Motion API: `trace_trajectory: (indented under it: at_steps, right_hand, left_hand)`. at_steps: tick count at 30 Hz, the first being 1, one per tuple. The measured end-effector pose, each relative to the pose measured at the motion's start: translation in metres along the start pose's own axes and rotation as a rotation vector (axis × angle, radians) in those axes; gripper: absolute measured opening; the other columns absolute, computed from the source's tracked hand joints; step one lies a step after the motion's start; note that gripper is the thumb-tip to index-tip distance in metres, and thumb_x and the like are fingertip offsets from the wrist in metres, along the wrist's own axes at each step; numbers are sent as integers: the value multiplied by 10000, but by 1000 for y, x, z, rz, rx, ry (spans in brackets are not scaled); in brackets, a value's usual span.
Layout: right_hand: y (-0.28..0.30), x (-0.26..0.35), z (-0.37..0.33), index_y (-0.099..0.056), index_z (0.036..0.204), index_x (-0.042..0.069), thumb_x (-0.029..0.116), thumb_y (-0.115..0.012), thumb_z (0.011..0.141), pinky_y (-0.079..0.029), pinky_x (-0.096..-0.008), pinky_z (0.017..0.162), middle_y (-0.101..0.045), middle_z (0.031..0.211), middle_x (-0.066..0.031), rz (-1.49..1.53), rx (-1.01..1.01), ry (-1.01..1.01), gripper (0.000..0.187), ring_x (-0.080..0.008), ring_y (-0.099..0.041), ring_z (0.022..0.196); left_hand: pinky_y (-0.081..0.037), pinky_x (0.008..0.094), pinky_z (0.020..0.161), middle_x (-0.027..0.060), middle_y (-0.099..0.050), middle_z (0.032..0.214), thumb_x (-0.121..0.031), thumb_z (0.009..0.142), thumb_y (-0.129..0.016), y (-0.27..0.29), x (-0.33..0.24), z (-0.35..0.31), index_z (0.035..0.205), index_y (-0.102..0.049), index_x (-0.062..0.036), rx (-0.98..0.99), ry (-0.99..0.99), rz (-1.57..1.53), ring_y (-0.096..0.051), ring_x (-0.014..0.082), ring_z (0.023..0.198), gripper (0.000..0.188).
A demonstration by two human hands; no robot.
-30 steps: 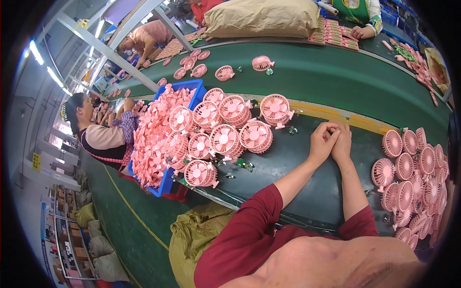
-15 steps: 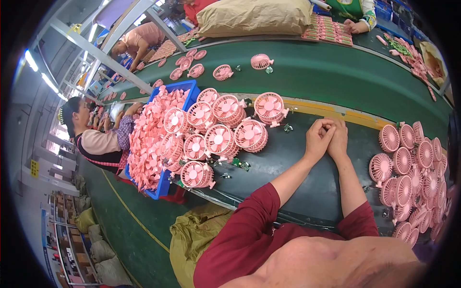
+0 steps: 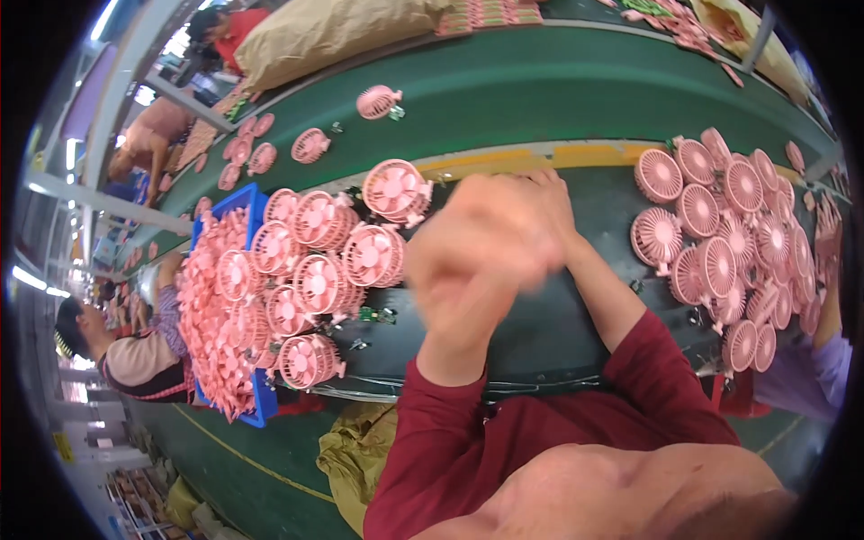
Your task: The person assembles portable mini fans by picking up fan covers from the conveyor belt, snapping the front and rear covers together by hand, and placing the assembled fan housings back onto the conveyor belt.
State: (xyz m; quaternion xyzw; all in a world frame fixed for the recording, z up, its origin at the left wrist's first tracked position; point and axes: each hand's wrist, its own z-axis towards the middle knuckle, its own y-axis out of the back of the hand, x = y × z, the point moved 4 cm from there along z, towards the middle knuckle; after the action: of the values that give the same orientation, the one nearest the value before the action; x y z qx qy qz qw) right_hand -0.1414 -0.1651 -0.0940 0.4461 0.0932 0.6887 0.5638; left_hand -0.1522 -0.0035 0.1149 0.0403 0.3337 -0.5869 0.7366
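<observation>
My left hand (image 3: 481, 247) is raised off the dark bench in front of me, large and smeared by motion. Its fingers look bent, but the blur hides whether they hold anything. Behind it, my right hand (image 3: 555, 205) rests on the bench by the yellow-edged strip. Its visible fingers lie stretched over the surface with nothing seen in them, and the left hand covers part of it. Nearest to my left hand stand pink fan housings with blades inside (image 3: 371, 256). Farther right of my right hand is a heap of pink round fan grilles (image 3: 717, 265).
A blue bin (image 3: 262, 400) on the left brims with pink fan blades (image 3: 216, 306). Small green circuit boards (image 3: 376, 315) lie beside the fans. Beyond runs a green conveyor (image 3: 504, 90) carrying pink parts. Co-workers sit at left, and another's hand (image 3: 828, 238) is at the far right.
My hands were together on the bench; the left has lifted away toward me, while the right stays down. The view has swung right, bringing a co-worker's arm in at the right edge.
</observation>
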Motion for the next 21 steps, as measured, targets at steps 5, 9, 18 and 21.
trace_trajectory:
  at_steps: [5, 9, 18, 21]
  right_hand:
    - [4, -10, -1, -669, 905, 124, 72, -686, 758, -410, -417, 913, -629, 1110, -35, -1, 67, -56, 157, -276, -531, 1097]
    - [-3, 4, 5, -680, 871, 118, 66, -707, 737, -416, -412, 886, -634, 1065, -19, 17, 35, -21, 146, -254, -541, 1057]
    - [-2, 0, 2, -682, 868, 114, 59, -705, 737, -413, -409, 892, -628, 1077, -25, 3, 61, -49, 144, -256, -535, 1068]
    - [0, -2, 1, -682, 869, 113, 59, -704, 736, -414, -410, 896, -627, 1081, -26, -2, 60, -52, 145, -258, -535, 1070]
  left_hand:
    - [-415, 328, 700, -38, -601, 950, -218, 915, -614, -18, -20, 0, 866, -692, -140, 10, 114, -472, -524, 125, 835, 121]
    - [-459, 301, 709, -17, -630, 885, -200, 910, -622, -7, -27, 5, 810, -699, -122, 55, 229, -596, -564, 124, 776, 148]
    - [-559, 241, 729, 30, -696, 740, -159, 899, -642, 21, -39, 23, 685, -716, -81, 342, 432, -783, -656, 120, 641, 239]
    - [-562, 216, 714, 21, -694, 706, -123, 881, -654, 15, -40, 23, 669, -711, -73, 395, 518, -788, -667, 114, 628, 225]
